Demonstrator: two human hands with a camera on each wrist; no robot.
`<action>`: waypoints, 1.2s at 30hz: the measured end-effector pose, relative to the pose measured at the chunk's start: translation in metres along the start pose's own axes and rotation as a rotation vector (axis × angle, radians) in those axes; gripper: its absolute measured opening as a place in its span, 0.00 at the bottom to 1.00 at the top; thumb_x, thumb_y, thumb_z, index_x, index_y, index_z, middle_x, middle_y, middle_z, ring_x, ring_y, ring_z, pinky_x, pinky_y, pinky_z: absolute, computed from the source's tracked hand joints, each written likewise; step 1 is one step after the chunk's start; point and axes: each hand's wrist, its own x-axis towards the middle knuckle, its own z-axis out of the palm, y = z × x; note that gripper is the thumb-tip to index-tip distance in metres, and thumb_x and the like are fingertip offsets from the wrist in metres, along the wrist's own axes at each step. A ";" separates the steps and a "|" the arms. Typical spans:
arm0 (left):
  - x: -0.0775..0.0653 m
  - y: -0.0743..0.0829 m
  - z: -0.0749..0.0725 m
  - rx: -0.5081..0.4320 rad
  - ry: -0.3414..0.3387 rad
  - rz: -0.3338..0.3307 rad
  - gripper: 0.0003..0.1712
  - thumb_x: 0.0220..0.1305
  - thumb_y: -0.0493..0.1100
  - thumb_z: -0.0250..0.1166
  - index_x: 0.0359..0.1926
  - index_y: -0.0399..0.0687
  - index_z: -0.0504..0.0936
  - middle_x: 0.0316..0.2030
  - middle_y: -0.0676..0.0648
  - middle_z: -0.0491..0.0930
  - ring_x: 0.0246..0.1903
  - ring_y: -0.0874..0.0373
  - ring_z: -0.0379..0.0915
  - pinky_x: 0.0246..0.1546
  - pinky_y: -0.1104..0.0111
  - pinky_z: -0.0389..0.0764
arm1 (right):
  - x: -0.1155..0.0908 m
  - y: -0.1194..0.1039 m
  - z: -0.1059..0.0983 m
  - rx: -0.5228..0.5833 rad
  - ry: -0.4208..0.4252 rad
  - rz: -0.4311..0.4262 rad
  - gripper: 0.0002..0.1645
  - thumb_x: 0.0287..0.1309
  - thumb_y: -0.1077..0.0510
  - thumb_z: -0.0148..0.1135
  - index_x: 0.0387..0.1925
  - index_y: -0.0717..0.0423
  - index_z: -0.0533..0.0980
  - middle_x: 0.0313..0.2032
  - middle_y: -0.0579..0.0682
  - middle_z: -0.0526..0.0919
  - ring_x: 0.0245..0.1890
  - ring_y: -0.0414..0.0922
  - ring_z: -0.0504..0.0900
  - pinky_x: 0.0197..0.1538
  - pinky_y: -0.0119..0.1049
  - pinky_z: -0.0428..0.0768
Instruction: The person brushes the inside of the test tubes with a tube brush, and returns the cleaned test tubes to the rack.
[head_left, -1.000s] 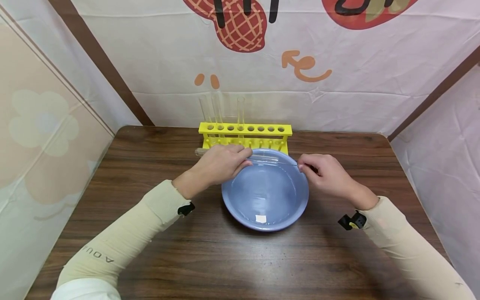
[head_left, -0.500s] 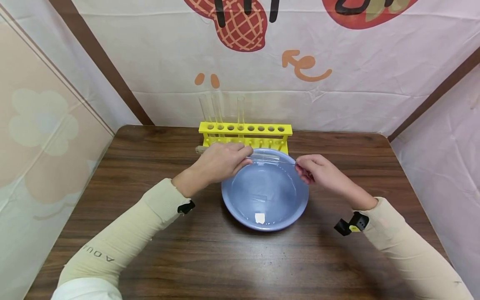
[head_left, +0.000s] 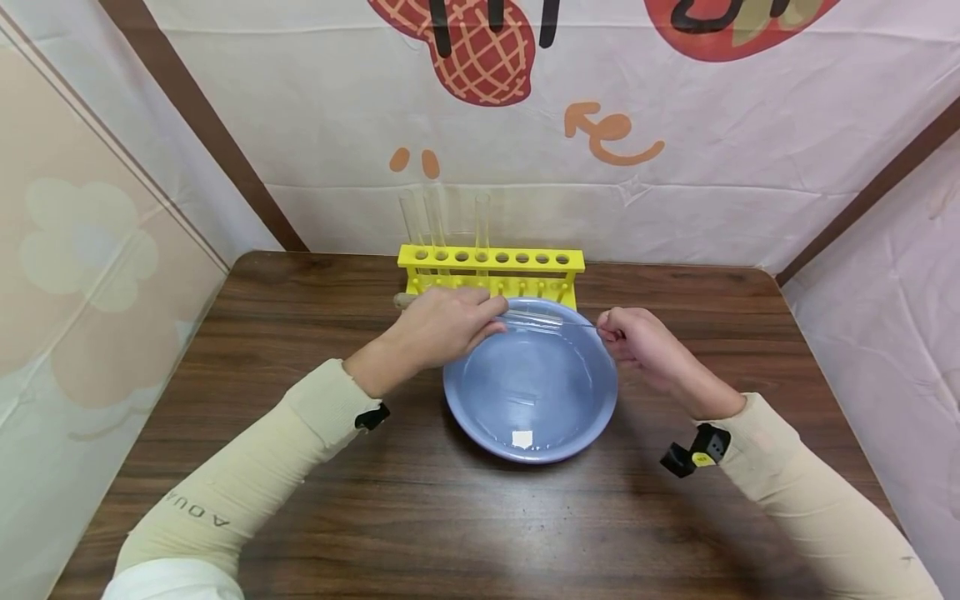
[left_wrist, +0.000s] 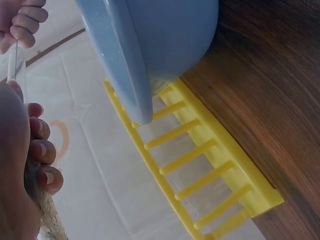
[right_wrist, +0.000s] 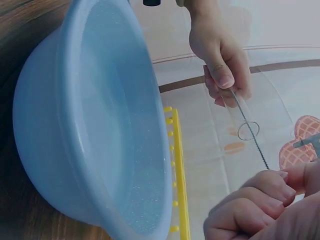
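Observation:
My left hand grips a clear glass test tube held sideways over the far side of a blue basin. The tube's open mouth points right. Inside runs a test tube brush, its twisted wire coming out of the mouth toward my right hand. That hand pinches the wire's end between thumb and curled fingers, right of the basin's rim. In the left wrist view, pale bristles show in the tube beyond the left hand's fingers. The left hand hides the tube's middle.
Behind the basin stands a yellow test tube rack with three upright glass tubes in its left half. Water lies in the basin. The brown wooden table meets a printed cloth backdrop at the back.
My right hand has shifted slightly left and then back right with the wire, its wrist turning. The tube's mouth sits slightly farther right. The left hand has barely moved.

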 end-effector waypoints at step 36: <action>-0.010 -0.006 -0.004 -0.015 -0.034 -0.058 0.14 0.73 0.53 0.63 0.43 0.47 0.78 0.27 0.50 0.77 0.22 0.58 0.71 0.20 0.66 0.74 | -0.004 0.031 -0.025 -0.453 0.170 -0.527 0.15 0.66 0.71 0.51 0.26 0.55 0.76 0.20 0.44 0.67 0.19 0.41 0.64 0.24 0.35 0.64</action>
